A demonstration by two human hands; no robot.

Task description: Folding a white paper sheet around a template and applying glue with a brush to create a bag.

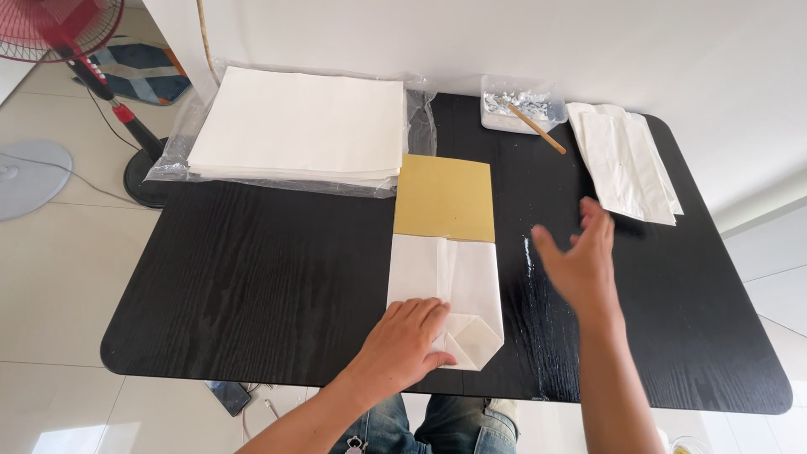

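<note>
- Head view: a partly folded white paper bag (pixel 458 290) lies flat near the front edge of the black wood-grain surface (pixel 252 286), its bottom end folded into triangular flaps.
- Left hand (pixel 405 343) rests palm-down on the bag's lower left corner, fingers flat and together, pressing rather than gripping.
- Right hand (pixel 582 261) hovers above the surface just right of the bag, fingers spread wide, holding nothing.
- Yellow board (pixel 445 197) pokes out from under the bag's far end.
- Stack of white paper sheets (pixel 298 126) sits on clear plastic at the far left.
- Small clear tub (pixel 519 105) with a wooden stick (pixel 538 130) stands at the far edge.
- Finished white bags (pixel 626 160) are piled at the far right.
- Red fan (pixel 59 29) stands on the floor to the left.
</note>
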